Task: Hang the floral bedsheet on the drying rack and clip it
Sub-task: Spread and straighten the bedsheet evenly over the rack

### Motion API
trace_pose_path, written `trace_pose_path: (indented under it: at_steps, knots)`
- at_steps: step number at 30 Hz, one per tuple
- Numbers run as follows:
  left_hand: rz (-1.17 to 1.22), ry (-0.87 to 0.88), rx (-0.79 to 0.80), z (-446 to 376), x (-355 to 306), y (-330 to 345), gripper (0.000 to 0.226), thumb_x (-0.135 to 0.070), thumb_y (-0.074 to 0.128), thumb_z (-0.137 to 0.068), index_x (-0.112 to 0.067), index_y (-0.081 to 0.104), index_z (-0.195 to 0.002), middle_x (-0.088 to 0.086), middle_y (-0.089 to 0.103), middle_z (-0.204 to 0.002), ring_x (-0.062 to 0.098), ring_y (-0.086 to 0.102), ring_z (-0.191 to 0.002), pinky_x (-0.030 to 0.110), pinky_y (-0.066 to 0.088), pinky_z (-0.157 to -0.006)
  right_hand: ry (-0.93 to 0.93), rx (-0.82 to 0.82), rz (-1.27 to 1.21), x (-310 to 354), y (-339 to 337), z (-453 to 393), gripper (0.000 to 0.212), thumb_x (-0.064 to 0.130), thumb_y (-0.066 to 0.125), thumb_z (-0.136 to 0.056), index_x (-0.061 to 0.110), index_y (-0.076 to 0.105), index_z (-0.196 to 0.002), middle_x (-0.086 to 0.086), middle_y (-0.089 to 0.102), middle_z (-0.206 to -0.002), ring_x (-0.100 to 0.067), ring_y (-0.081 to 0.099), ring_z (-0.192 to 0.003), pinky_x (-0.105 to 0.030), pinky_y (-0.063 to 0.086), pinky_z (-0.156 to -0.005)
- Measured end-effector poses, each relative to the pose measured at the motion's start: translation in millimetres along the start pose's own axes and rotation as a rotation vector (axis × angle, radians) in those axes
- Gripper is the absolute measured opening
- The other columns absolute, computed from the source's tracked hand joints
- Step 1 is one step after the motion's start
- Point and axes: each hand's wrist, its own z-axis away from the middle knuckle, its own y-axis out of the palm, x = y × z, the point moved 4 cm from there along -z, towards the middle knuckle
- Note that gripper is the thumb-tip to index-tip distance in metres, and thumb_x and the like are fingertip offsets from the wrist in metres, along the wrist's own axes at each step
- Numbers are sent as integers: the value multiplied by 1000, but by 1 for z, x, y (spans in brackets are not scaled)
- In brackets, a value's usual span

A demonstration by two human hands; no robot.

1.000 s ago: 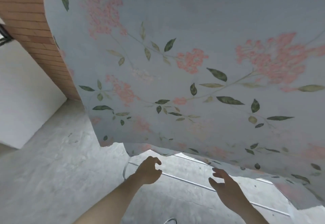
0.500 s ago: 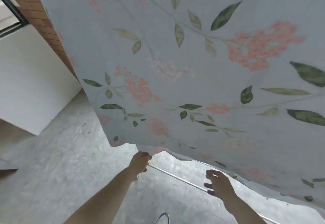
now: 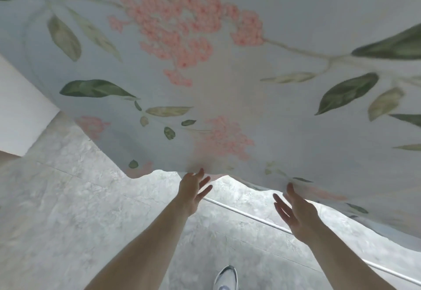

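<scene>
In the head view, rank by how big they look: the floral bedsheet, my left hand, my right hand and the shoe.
1. Pale blue floral bedsheet, by far largest.
2. Left hand and right hand, alike.
3. White sneaker, partly cut off.

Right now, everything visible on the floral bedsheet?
The floral bedsheet is thin pale blue-grey fabric printed with pink blossom clusters and green leaves. It hangs spread across the upper view, its wavy lower edge loose above the floor. The left hand and right hand, fingers straight, reach that edge. Its top is out of view.
</scene>
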Motion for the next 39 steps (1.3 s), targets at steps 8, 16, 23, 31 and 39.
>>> trace_pose_path:
  at_steps: [8,16,23,31,39]
  knots:
    - [-86,86,-121,-39,4,-6,13,-28,71,-98,-16,66,-101,-1,75,-108,10,72,-100,27,53,-76,-107,-157,-99,-19,-5,-33,12,24,74,-94,24,69,-105,6,70,-115,-9,68,-94,-24,52,-79]
    - [-219,185,-229,-67,3,0,24,-31,77,-93,-11,64,-86,1,73,-87,9,72,-78,30,55,-76,-182,-269,-49,-29,-5,-53,8,24,74,-95,23,67,-94,5,75,-103,-8,72,-89,-25,52,-71]
    - [-344,199,-274,-92,17,-3,27,-35,77,-91,-11,65,-90,-4,72,-79,3,71,-65,35,55,-86,-173,-323,-33,-49,-16,-81,10,25,76,-94,21,67,-90,6,76,-98,-10,73,-86,-25,52,-66]
    - [-359,127,-271,-80,34,10,25,-39,72,-96,-15,70,-87,-6,76,-87,9,73,-83,29,57,-74,-59,-268,-87,-59,-42,-91,12,18,77,-92,15,67,-98,1,75,-101,-13,74,-86,-27,57,-70]
    - [-946,-23,-47,-8,95,51,20,-31,66,-99,-12,72,-98,1,78,-97,14,71,-80,35,61,-79,-43,-171,166,-61,-124,-51,33,22,75,-94,11,64,-123,-6,73,-111,-22,75,-94,-32,61,-70]
